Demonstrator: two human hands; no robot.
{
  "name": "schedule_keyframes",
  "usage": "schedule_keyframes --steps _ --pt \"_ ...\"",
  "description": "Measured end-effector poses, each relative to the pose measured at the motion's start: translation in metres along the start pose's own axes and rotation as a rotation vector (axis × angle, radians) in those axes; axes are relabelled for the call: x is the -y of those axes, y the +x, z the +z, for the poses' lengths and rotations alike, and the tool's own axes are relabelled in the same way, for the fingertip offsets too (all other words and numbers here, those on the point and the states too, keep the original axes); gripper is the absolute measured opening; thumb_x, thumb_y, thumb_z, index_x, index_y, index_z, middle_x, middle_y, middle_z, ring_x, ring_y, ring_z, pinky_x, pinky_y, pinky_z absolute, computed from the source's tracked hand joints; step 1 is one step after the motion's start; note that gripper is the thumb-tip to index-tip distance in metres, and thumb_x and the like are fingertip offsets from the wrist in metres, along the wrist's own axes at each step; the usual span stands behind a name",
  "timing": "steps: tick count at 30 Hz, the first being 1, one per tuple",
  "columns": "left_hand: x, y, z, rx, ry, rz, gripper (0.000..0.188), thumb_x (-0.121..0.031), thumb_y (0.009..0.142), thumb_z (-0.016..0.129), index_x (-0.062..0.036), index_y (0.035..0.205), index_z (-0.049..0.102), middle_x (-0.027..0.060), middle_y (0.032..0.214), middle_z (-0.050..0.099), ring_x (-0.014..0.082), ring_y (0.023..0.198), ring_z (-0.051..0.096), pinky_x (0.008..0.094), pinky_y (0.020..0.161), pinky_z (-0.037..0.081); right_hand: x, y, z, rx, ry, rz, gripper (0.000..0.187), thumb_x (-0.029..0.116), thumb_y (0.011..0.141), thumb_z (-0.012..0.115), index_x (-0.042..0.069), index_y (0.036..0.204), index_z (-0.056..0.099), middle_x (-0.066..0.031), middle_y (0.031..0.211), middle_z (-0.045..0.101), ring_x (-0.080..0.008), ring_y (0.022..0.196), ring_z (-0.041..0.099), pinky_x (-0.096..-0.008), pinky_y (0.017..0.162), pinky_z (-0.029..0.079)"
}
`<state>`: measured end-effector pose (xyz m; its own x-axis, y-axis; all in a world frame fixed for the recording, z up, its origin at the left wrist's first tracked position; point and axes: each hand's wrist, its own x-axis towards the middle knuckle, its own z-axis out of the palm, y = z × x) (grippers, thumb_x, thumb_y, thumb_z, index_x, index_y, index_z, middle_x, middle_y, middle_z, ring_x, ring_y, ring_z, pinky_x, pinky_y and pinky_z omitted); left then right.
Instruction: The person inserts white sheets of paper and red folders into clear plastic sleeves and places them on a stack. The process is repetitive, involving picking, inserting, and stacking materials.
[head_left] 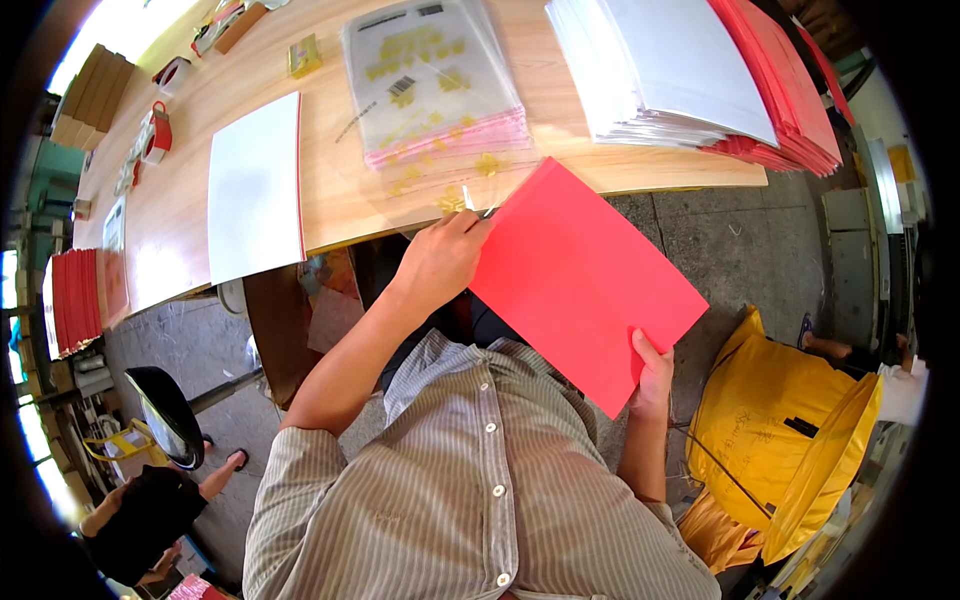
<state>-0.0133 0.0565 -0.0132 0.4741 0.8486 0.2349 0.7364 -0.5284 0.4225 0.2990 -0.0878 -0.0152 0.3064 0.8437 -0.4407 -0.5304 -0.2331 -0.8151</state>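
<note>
My right hand (652, 372) grips a red sheet or thin pad of paper (585, 280) by its lower right corner, thumb on top. The paper tilts in front of my chest, its far corner at the table edge. My left hand (440, 258) is closed at the table's front edge, fingertips pinching the thin film of a clear plastic bag (450, 200) with yellow flower prints, right beside the paper's left edge. That film runs out from a stack of clear printed bags (430, 90) with a pink band. How far the paper reaches into the film is hard to see.
White sheets (680, 70) and red sheets (790, 90) are piled at the table's right. To the left lie a white sheet (255, 190), tape dispensers (157, 135) and a red stack (73, 300). A yellow sack (770, 410) stands at my right; a person (150, 520) is behind left.
</note>
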Motion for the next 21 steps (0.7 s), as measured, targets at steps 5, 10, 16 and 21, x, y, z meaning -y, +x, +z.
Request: schedule_keyframes --steps 5,10,16,21 --pt "-0.002 -0.004 0.002 -0.081 0.026 0.066 0.024 -0.003 0.084 0.065 -0.0032 0.107 0.067 0.0104 0.094 0.063 0.0281 0.084 0.066 0.0369 0.072 0.056 -0.006 0.002 0.001 0.011 0.005 0.006 0.041 0.002 0.091 0.065 -0.001 0.130 0.054 -0.0131 0.122 0.065 -0.0246 0.107 0.067 -0.0381 0.089 0.056" --pt "0.007 -0.034 -0.013 -0.370 -0.414 -0.318 0.016 -0.009 0.083 0.076 -0.0039 0.097 0.071 0.0098 0.088 0.070 0.0225 0.076 0.069 0.0307 0.070 0.055 -0.015 0.001 -0.009 -0.020 -0.010 0.011 0.041 0.001 0.092 0.065 0.000 0.131 0.054 -0.0120 0.122 0.064 -0.0246 0.108 0.066 -0.0388 0.090 0.056" --pt "0.017 -0.115 0.050 -0.380 -1.319 -0.767 0.035 -0.006 0.096 0.066 0.0025 0.129 0.056 0.0117 0.114 0.068 0.0152 0.100 0.066 0.0275 0.088 0.054 -0.014 0.000 -0.003 -0.010 -0.051 0.001 0.043 0.002 0.092 0.065 0.000 0.133 0.053 -0.0113 0.124 0.063 -0.0237 0.110 0.064 -0.0380 0.093 0.054" --pt "-0.012 -0.085 0.060 -0.434 -1.589 -0.709 0.042 -0.001 0.095 0.066 0.0057 0.134 0.052 0.0152 0.120 0.068 0.0178 0.109 0.066 0.0288 0.097 0.051 -0.006 0.001 0.003 -0.012 -0.130 -0.001 0.043 0.002 0.093 0.064 -0.001 0.134 0.052 -0.0118 0.126 0.062 -0.0236 0.113 0.063 -0.0380 0.095 0.054"
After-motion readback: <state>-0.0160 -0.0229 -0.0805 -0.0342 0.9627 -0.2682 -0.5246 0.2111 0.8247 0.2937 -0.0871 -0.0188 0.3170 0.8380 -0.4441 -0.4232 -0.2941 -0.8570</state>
